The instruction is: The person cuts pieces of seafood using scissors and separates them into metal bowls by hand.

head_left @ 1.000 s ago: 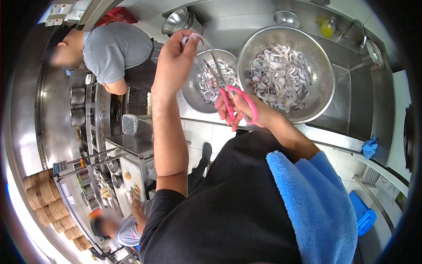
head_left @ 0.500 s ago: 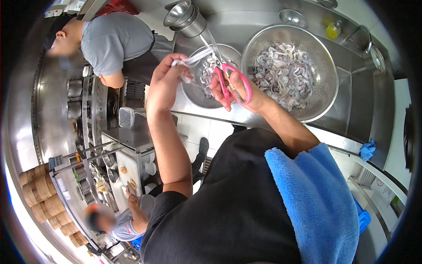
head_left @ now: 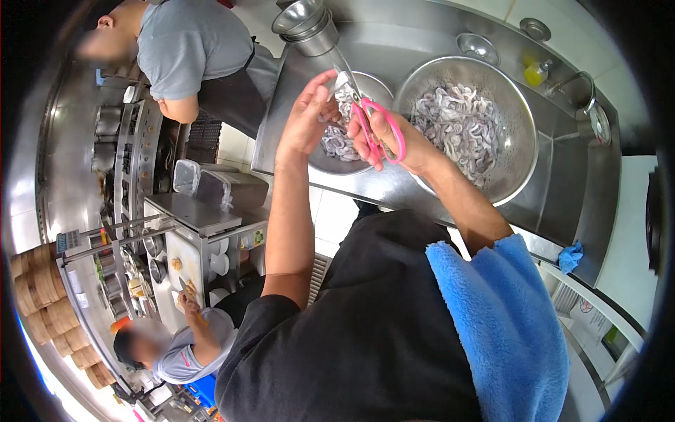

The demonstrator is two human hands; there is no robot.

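Observation:
My right hand (head_left: 385, 141) is closed on pink-handled scissors (head_left: 401, 141), whose blades point up and left over the smaller metal bowl (head_left: 383, 91). At the blades hangs a pale squid-like piece (head_left: 343, 83). My left hand (head_left: 308, 116) is beside it, fingers curled around part of the piece; its exact grip is partly hidden. Greyish-white pieces (head_left: 339, 144) lie in the smaller bowl beneath both hands. To the right, a large perforated colander (head_left: 524, 141) holds a heap of similar pieces (head_left: 460, 133).
Stacked metal bowls (head_left: 306, 28), a small bowl (head_left: 478, 48), a yellow bottle (head_left: 537, 72) and a faucet (head_left: 590, 88) stand around the steel sink counter. A blue cloth (head_left: 570, 257) lies at its edge. One person (head_left: 197, 56) stands upper left; another (head_left: 197, 344) works lower left.
The view has shifted. My left hand has come down from its raised position and is now close to the scissors, with the pale piece between them. The long strand stretched between my hands is no longer visible.

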